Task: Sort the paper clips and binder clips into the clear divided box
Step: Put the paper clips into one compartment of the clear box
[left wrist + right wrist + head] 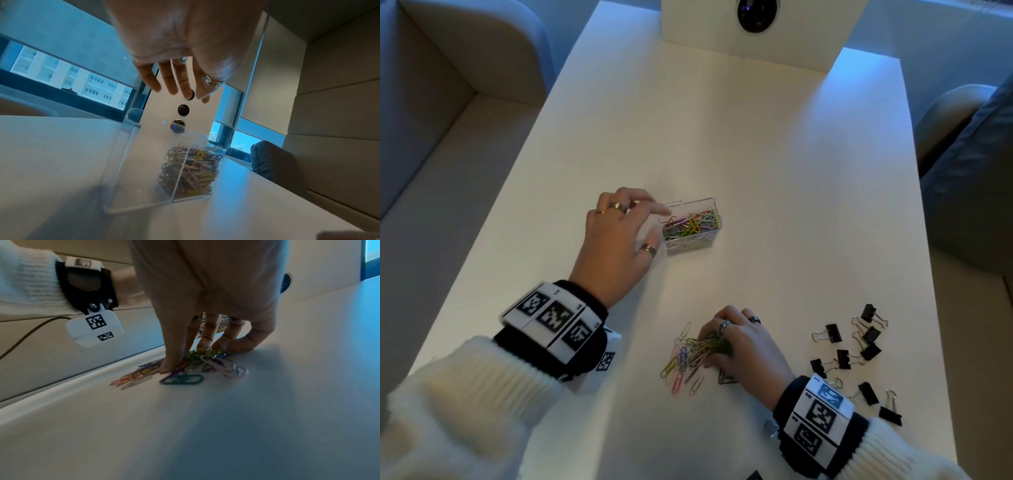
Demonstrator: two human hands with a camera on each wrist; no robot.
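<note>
Right hand [743,342] clutching paper clips [688,356]

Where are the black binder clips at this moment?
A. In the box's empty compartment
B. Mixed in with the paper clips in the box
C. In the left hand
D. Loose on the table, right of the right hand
D: the binder clips lie scattered on the table beyond the right hand, while the box holds only paper clips.
</note>
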